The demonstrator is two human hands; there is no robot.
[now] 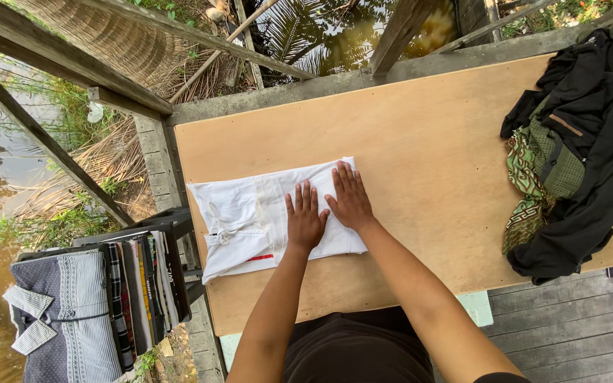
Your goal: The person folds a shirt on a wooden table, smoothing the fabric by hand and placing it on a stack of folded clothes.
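A folded white garment (250,216) with a drawstring and a small red mark lies on the left part of a plywood tabletop (427,149). My left hand (305,218) lies flat on the garment's right half, fingers together and pointing away from me. My right hand (350,196) presses flat beside it, near the garment's right edge. Neither hand grips anything.
A heap of unfolded clothes (583,156), black with green patterned pieces, covers the table's right end. A row of folded garments (94,305) stands in a rack at the lower left. Wooden railing beams (72,71) and water lie beyond the table's far and left edges.
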